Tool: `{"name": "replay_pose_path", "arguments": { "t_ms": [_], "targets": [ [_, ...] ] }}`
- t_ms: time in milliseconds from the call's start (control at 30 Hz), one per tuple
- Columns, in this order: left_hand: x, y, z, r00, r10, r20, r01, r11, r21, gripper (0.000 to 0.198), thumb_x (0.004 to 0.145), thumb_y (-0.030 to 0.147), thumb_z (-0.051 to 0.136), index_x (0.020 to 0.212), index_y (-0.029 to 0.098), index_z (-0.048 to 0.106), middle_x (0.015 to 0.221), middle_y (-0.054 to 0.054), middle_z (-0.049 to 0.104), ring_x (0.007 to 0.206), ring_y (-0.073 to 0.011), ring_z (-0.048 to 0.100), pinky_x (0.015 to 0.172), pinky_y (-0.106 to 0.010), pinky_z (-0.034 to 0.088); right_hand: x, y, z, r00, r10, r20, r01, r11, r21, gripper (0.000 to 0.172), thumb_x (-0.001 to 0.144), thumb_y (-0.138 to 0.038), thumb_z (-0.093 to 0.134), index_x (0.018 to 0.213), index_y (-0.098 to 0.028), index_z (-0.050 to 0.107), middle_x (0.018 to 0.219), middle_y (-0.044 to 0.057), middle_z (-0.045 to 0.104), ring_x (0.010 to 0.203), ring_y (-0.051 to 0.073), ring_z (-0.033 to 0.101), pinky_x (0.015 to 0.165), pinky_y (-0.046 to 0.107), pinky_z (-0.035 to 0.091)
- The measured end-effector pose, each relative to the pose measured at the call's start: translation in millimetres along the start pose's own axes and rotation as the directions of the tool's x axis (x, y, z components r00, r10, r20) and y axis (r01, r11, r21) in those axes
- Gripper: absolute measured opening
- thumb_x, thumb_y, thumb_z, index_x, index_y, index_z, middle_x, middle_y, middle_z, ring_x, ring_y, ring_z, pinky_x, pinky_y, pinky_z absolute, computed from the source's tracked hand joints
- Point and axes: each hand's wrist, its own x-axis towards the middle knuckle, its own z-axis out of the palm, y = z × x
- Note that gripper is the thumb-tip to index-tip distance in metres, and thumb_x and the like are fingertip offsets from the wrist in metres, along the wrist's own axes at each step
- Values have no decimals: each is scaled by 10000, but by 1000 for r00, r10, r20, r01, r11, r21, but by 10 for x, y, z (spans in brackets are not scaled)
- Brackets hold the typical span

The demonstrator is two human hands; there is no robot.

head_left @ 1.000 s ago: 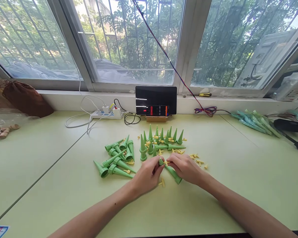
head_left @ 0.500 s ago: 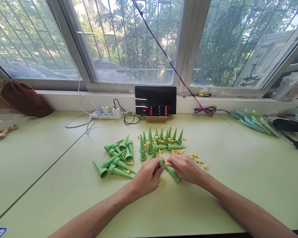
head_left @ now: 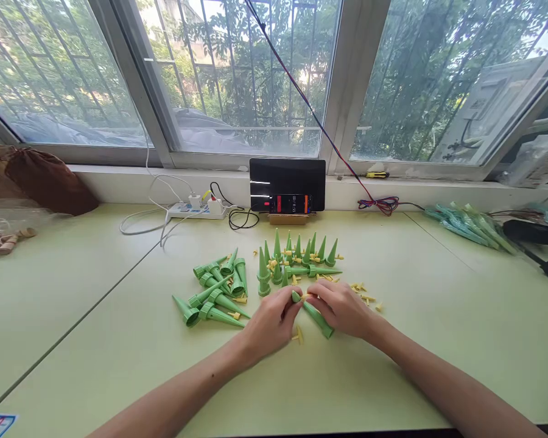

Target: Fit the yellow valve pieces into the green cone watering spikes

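My left hand (head_left: 271,321) and my right hand (head_left: 340,307) meet over the pale green table (head_left: 119,359), both with fingers closed. Between them lies a green cone spike (head_left: 314,315), its wide end pointing down and to the right; the left fingers pinch its upper end. My right fingertips pinch a small yellow peg (head_left: 305,297) at the same end of the spike. Another yellow peg (head_left: 298,334) lies on the table just below my hands.
A pile of lying green cones (head_left: 214,293) is to the left, upright green cones (head_left: 296,255) and scattered yellow pegs (head_left: 365,295) behind my hands. Farther back stand a dark tablet with a phone (head_left: 287,185), a power strip (head_left: 196,210) and, at right, bagged green items (head_left: 470,225).
Almost nothing differs: my hands stay together on the green cone, with only slight finger shifts at its upper end.
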Motion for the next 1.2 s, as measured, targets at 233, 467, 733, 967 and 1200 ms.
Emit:
{"name": "replay_pose_path", "arguments": {
  "t_ms": [233, 467, 733, 967, 1200],
  "targets": [
    [6, -42, 7, 1000, -15, -18, 15, 1000, -10, 112, 995, 202, 514, 1063, 185, 602, 754, 8, 606, 644, -131, 546, 626, -234, 437, 1, 11, 6, 999, -23, -32, 24, 999, 35, 191, 1082, -239, 399, 1024, -194, 576, 882, 65, 628, 716, 172, 556, 603, 261, 366],
    [-5, -14, 7, 1000, -20, 12, 21, 999, -26, 100, 1003, 211, 504, 1021, 184, 598, 748, 11, 591, 634, -125, 529, 612, -229, 427, 19, 8, -14, 999, -50, 2, 50, 999, 0, 231, 1082, -215, 378, 919, -197, 540, 779, 26, 538, 637, 155, 453, 570, 257, 305],
    [-7, -28, 2, 1000, 5, 28, -4, 999, -33, 101, 1005, 210, 497, 1023, 182, 593, 754, 4, 597, 615, -123, 515, 595, -229, 416, 17, 7, -11, 997, -66, 32, 67, 997, -34, 314, 1075, -213, 349, 783, -212, 465, 699, -5, 455, 597, 149, 354, 552, 266, 233],
    [-3, 2, -8, 999, 16, 41, -16, 1000, -5, 114, 1001, 206, 498, 1043, 183, 602, 739, 6, 597, 603, -125, 512, 596, -234, 411, 13, 8, -3, 998, -51, 35, 53, 997, -51, 363, 1082, -231, 332, 742, -211, 458, 661, -14, 447, 564, 142, 323, 538, 266, 230],
    [9, 1, -6, 999, -28, 21, 28, 1000, 7, 121, 996, 204, 504, 1051, 190, 610, 773, -3, 631, 627, -131, 534, 615, -237, 420, 13, -17, -4, 1000, -24, -7, 24, 1000, -12, 284, 1093, -257, 346, 938, -195, 576, 774, 32, 568, 634, 157, 486, 571, 258, 330]
  ]
}}
